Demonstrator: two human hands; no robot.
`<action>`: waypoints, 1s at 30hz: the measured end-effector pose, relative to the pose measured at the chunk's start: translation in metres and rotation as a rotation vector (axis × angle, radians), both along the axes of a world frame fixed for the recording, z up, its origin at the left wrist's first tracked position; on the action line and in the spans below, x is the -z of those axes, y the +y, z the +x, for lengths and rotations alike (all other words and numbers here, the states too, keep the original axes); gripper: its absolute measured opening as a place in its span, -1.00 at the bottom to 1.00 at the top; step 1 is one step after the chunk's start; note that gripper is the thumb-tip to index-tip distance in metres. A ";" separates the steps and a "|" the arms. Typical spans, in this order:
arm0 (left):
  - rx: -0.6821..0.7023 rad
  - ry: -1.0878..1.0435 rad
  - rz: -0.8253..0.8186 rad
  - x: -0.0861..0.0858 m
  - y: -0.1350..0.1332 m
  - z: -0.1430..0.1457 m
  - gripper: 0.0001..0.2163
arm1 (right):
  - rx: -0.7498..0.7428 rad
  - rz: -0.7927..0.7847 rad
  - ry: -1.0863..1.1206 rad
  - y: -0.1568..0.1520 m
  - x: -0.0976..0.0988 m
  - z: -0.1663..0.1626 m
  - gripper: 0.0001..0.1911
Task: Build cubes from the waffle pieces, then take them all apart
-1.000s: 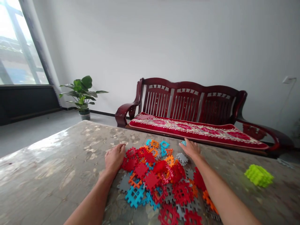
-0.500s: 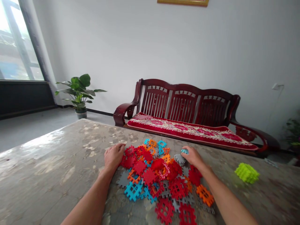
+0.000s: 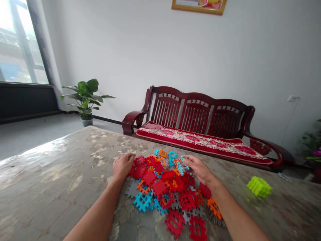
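A heap of interlocking plastic tiles (image 3: 159, 187) in red, orange, blue and grey lies on the table in front of me. My left hand (image 3: 123, 165) rests on the tabletop at the heap's left edge, its fingers loosely bent beside the red tiles and nothing visible in them. Over the back right of the heap is my right hand (image 3: 199, 169), with thumb and fingers closed on a light blue tile (image 3: 180, 167). Part of that tile is covered by the fingers. Several red and orange tiles lie below my right wrist.
A stack of lime-green tiles (image 3: 259, 186) stands apart on the right of the patterned table (image 3: 62, 187). Beyond the table's far edge is a dark red wooden bench (image 3: 195, 112) with a floral cover (image 3: 185, 134). A potted plant (image 3: 86, 97) stands at the back left.
My right hand has moved left over the heap with the light blue tile, which now shows more. The left hand stays in place. The view has tilted up slightly.
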State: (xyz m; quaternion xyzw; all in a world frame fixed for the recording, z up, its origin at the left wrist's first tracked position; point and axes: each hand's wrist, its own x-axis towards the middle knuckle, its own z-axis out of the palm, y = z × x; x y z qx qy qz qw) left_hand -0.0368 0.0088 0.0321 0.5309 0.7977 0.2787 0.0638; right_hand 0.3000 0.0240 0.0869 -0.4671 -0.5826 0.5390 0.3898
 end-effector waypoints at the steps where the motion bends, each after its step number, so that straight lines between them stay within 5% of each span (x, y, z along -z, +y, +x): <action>1: 0.002 0.002 0.000 0.001 0.001 -0.001 -0.64 | -0.034 0.014 0.002 -0.002 -0.002 -0.007 -0.45; 6: 0.009 0.008 -0.007 0.004 0.002 -0.002 -0.63 | -0.093 0.070 -0.019 -0.004 -0.006 -0.023 -0.41; 15: -0.009 0.028 0.012 0.008 0.005 -0.001 -0.63 | 0.020 0.147 -0.101 -0.001 -0.002 -0.014 -0.29; 23: 0.003 0.035 0.019 0.009 0.005 -0.003 -0.63 | -0.039 0.338 -0.171 -0.006 0.006 0.000 -0.38; 30: -0.002 0.041 0.022 0.007 0.005 -0.003 -0.64 | 0.401 0.368 -0.044 -0.023 0.040 0.055 -0.47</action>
